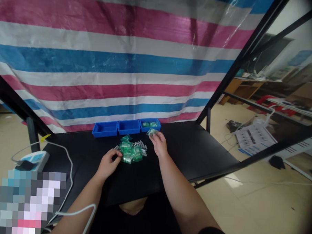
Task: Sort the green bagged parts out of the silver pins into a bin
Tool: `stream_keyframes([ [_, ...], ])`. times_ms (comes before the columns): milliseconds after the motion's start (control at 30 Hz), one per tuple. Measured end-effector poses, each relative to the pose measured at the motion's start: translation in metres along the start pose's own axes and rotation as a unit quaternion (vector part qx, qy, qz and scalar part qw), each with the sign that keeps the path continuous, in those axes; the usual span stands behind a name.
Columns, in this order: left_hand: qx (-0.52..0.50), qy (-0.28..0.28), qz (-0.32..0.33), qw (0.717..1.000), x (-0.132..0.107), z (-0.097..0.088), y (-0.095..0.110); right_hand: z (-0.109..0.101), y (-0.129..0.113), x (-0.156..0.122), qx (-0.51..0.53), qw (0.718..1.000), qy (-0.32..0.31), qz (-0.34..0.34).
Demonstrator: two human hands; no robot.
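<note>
My right hand [158, 143] pinches a small clear plastic packet [152, 131] with greenish contents, held just in front of the right blue bin [158, 126]. My left hand [110, 162] is at the left edge of a heap of green plastic packets [131, 152]. Its thumb and fingers are closed against the heap, and what lies between them is too small to make out. Behind and beside the heap lie several small silvery cylindrical pieces [141, 145]. More green packets [149, 124] rest inside the right bin.
The left blue bin [105, 129] and middle blue bin [129, 127] stand along the back edge of the black table [185, 149]. A striped tarp [132, 64] hangs behind. At the left are a power strip [35, 160] and a white cable [70, 161]. Black frame bars flank the table.
</note>
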State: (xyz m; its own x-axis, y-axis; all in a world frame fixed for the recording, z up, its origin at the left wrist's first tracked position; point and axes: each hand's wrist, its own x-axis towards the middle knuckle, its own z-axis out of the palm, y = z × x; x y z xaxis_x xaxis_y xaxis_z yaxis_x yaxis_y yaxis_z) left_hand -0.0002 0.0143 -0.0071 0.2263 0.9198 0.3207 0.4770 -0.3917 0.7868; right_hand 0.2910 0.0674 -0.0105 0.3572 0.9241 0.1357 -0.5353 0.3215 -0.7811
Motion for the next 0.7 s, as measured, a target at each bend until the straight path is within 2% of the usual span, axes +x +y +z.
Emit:
stream_keyframes([
  [200,0.002,0.005,0.004,1.0,-0.001,0.0002,-0.0006,0.0001,-0.0008,-0.0022,-0.02,0.999,0.028,0.041],
  [367,0.004,0.008,0.009,1.0,-0.0017,0.0002,0.0011,0.0007,0.0004,-0.0029,-0.018,0.999,0.028,0.015],
  [700,0.0,0.007,0.009,1.0,-0.0026,0.0012,-0.0012,-0.0022,0.0082,0.0027,-0.118,0.992,0.037,-0.002],
])
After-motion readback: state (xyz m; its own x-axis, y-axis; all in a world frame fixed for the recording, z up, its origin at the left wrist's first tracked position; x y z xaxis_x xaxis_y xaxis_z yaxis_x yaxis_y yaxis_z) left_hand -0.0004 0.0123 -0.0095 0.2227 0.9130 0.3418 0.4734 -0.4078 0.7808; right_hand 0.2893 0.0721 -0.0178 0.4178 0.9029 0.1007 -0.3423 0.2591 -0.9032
